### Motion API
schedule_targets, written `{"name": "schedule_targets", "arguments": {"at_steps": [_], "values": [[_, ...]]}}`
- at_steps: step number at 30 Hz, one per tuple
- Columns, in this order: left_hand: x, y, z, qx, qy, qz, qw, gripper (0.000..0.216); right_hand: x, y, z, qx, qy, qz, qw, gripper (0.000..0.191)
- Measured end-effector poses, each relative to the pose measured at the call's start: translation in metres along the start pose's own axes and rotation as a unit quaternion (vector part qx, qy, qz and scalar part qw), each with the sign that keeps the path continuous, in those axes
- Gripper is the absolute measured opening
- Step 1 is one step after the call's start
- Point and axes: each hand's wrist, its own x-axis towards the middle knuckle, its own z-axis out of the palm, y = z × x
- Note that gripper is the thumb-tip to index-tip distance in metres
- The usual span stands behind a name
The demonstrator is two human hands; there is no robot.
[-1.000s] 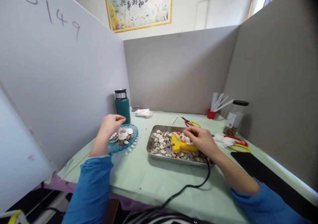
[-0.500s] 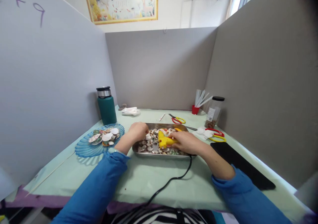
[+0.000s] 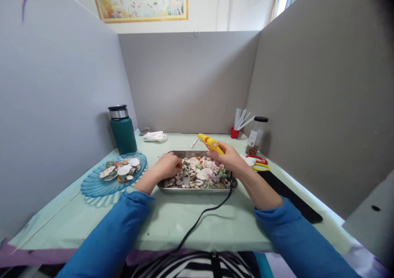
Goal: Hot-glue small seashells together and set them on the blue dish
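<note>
Your right hand [image 3: 230, 159] grips a yellow plastic glue gun [image 3: 211, 143], held up above the far side of a rectangular silver metal tray [image 3: 197, 191] on the pale-green-covered table [image 3: 237, 233]. Your left hand [image 3: 168, 165] sits at the tray's left side, fingers curled beside small mixed seashells [image 3: 200, 174]; whether it pinches one, I cannot tell. Left of it stands your blue scalloped plate [image 3: 92, 191], bearing clustered shells [image 3: 123, 169].

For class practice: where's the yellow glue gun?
In the head view, the yellow glue gun is just right of centre, in the right hand's grip, by the far edge of the metal tray.
</note>
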Motion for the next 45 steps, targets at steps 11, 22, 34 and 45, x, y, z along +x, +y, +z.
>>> {"name": "schedule_targets", "arguments": {"at_steps": [11, 22, 34, 45], "values": [[-0.002, 0.009, 0.001, 0.037, 0.017, -0.036, 0.999, 0.024, 0.001, 0.008, 0.007, -0.01, 0.047, -0.027, 0.998, 0.034], [0.003, 0.016, 0.009, -0.04, 0.016, -0.011, 0.999, 0.022, 0.001, 0.011, 0.013, 0.035, 0.036, -0.021, 0.999, 0.033], [0.0, 0.01, -0.01, -0.753, 0.024, -0.174, 0.634, 0.028, 0.001, 0.014, 0.016, 0.078, 0.009, 0.003, 0.997, 0.036], [0.001, 0.006, -0.012, -0.78, 0.108, -0.172, 0.592, 0.02, -0.004, 0.009, 0.019, 0.143, -0.028, -0.002, 0.989, 0.041]]}}
